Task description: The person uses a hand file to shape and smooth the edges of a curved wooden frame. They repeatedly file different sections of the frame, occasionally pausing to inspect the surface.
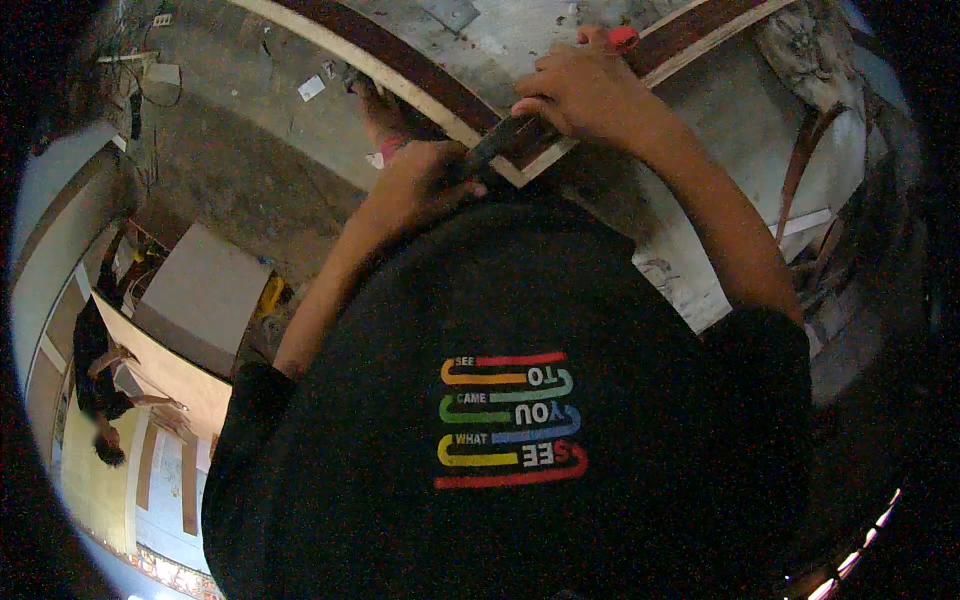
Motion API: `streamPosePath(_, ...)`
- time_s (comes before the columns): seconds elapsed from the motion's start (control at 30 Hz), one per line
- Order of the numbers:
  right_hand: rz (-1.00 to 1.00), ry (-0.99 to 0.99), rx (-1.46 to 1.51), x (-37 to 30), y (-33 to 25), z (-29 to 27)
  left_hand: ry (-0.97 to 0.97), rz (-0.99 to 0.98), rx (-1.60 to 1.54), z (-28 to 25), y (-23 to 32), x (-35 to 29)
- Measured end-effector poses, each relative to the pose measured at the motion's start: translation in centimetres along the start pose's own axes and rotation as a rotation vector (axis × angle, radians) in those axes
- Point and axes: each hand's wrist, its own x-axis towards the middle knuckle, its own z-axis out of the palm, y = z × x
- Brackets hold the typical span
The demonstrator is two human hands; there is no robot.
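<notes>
A wooden frame, dark reddish brown with pale edges, has its mitred corner close in front of my body. Across that corner slants a dark flat tool that looks like a file; its red handle end shows beyond my right fist. My right hand is closed round the handle side, over the frame's right-hand piece. Near the corner's left side, my left hand grips the tool's other end, fingers partly hidden. A red band shows beside my left hand.
What looks like a foot rests beyond my left hand, near a white scrap on the concrete floor. A grey-topped box stands at left, with another person beyond. A rumpled grey cloth lies at far right.
</notes>
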Motion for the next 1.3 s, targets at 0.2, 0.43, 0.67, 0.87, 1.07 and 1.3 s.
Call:
streamPosePath(0.2,0.086,-0.069,0.037,-0.7,-0.2,0.3,0.212,0.028,0.041,3.1,0.0,0.3)
streamPosePath(0.43,0.096,-0.057,-0.023,-1.2,-1.0,-0.1,0.461,0.037,0.287,4.9,0.8,0.6)
streamPosePath(0.67,-0.104,0.245,-0.127,-3.0,-0.7,1.9,0.788,0.055,0.585,7.8,2.6,-0.4)
streamPosePath(0.87,-0.243,0.317,-0.070,-4.5,0.6,2.4,0.898,-0.043,0.759,9.3,3.8,-0.1)
streamPosePath(1.07,-0.240,0.299,-0.111,-4.8,1.2,4.6,0.843,-0.026,0.737,9.7,1.0,1.4)
streamPosePath(1.3,-0.158,0.279,-0.181,-2.2,-2.6,2.0,1.009,0.118,0.682,6.7,-1.4,-1.3)
